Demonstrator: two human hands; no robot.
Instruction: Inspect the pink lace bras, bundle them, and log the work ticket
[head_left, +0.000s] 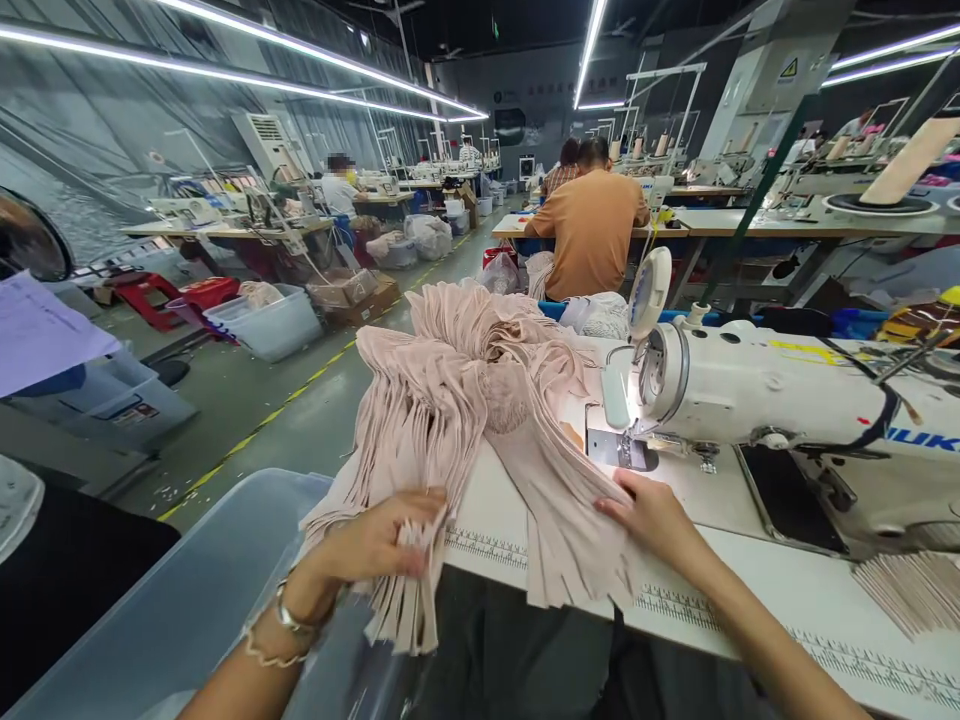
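Observation:
A thick bundle of pale pink fabric pieces [427,390] lies in layers across the left of the white sewing table [495,500]. One part of it hangs over the front edge. My left hand [382,535], with bracelets at its wrist, is closed round those hanging ends, slightly blurred. On the other side, my right hand [649,515] pinches the border of a second fan of the same fabric [574,530], thumb and fingers together. A white sewing machine [765,385] stands just behind and right of that hand, its needle area lit.
A clear plastic bin [277,500] stands below the table's left edge. More layered pink pieces [911,590] rest at the table's right. A printed ruler [675,605] runs along the front edge. Ahead sits a person in an orange shirt [592,230].

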